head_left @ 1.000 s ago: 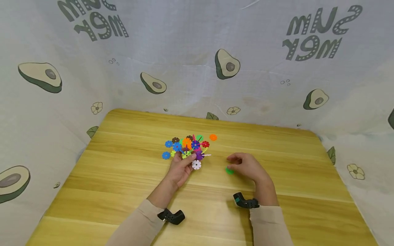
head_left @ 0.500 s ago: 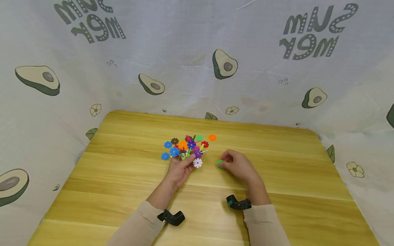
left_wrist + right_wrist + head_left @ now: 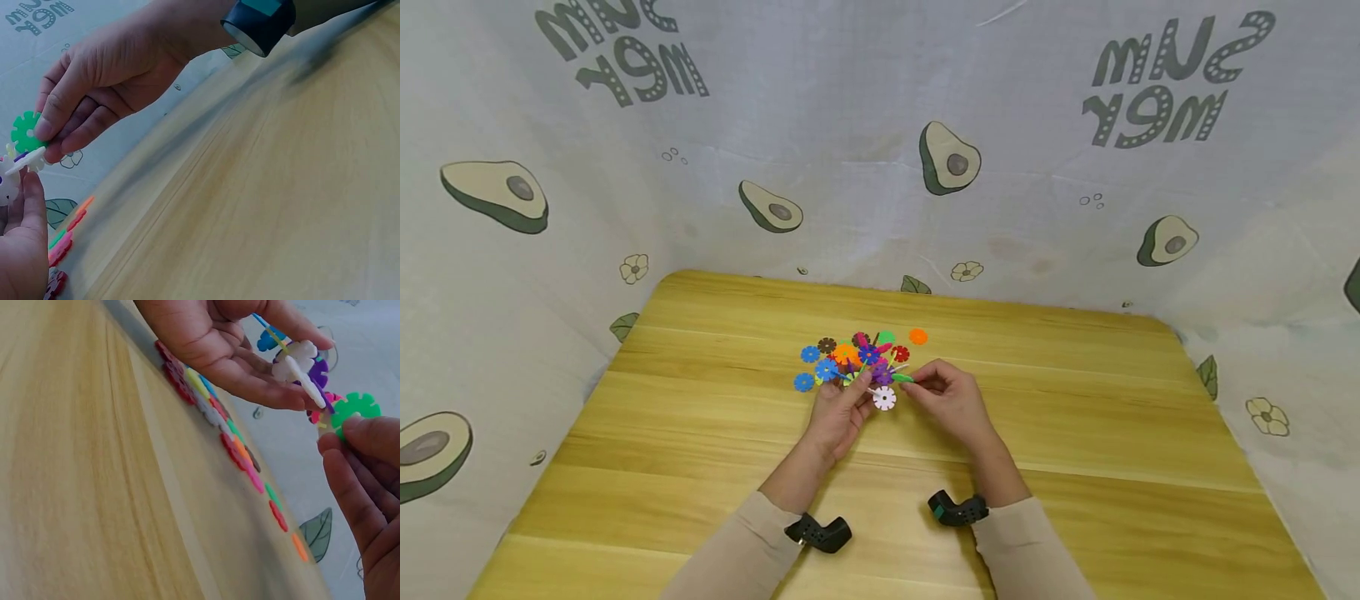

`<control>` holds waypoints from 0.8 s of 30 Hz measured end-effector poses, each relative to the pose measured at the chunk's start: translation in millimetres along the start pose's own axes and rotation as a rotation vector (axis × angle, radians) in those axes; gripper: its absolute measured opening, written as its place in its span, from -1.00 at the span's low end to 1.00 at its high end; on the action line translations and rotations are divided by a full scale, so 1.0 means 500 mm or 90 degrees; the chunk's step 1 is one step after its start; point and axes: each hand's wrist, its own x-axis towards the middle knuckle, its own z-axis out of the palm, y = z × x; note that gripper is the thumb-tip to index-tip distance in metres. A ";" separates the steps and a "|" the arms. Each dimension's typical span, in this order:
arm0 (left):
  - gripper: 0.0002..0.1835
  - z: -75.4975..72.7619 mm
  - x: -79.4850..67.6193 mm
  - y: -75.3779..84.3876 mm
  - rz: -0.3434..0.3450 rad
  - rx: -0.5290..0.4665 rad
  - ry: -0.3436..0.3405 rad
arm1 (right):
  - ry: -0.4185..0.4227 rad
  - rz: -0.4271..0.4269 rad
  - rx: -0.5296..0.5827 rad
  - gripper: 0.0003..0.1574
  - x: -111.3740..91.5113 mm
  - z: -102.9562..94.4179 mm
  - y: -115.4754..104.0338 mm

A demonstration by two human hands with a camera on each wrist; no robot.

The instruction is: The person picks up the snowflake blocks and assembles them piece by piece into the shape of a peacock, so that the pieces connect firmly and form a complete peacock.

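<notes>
Two cloth prints [image 3: 1157, 117]: mirrored "SUMMER"
Left hand [image 3: 841, 412]: curled round joined discs [image 3: 305, 375]
Right hand [image 3: 951, 402]: pinching green disc [image 3: 902, 378]

Head view: bright, even light; pale sheen [image 3: 887, 546] on the desk [image 3: 1112, 400], midway between its side edges, toward the near side. Wrist views: dimmer, cooler. Left wrist view: soft-edged shadow [image 3: 187, 142] running alongside the desk's edge. Right wrist view: grain [image 3: 119, 456] slightly soft.

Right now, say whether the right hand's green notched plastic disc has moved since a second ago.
Yes: against the head view's yellow wood-grain table, the green disc has moved left and toward the far edge.
</notes>
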 end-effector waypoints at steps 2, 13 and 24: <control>-0.90 0.000 0.000 0.000 -0.001 -0.001 0.002 | 0.000 -0.003 -0.001 -0.85 0.000 0.002 0.001; -0.95 -0.002 -0.001 0.004 -0.005 -0.012 -0.008 | 0.013 0.008 0.000 -0.88 0.001 0.011 0.012; -0.92 -0.003 -0.002 0.001 0.007 0.010 -0.027 | 0.027 -0.025 -0.021 -0.88 0.000 0.021 0.008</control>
